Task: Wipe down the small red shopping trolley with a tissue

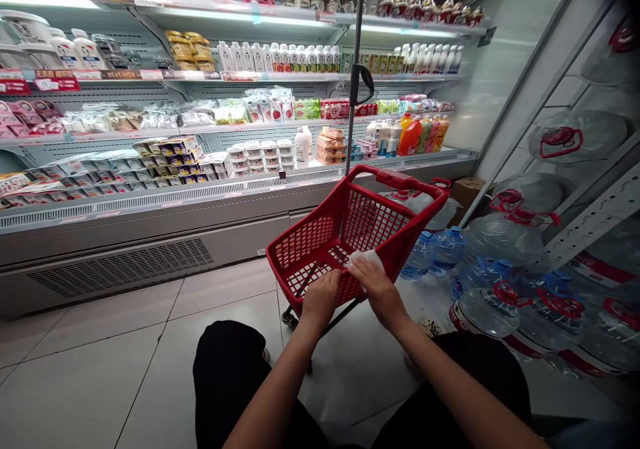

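Note:
A red plastic shopping cart [295, 246] with lattice walls stands in front of me. My left hand [321, 297] is closed round the cart's near rim, knuckles up. To its right, my right hand [377, 289] presses a crumpled white cloth or tissue [367, 260] against the near right part of the rim. The fingers lie over the cloth, and part of it sticks out beyond them. The inside of the basket shows its grid floor and a dark strap or bar. The cart's handle [395, 180] is at the far side.
A refrigerated display [230, 202] with dairy cups, bottles and packets runs behind the cart. A thin pole with a black handle [361, 84] rises beside it. Large water bottles [487, 310] stand on the floor and on a rack at the right. My knees flank the near floor.

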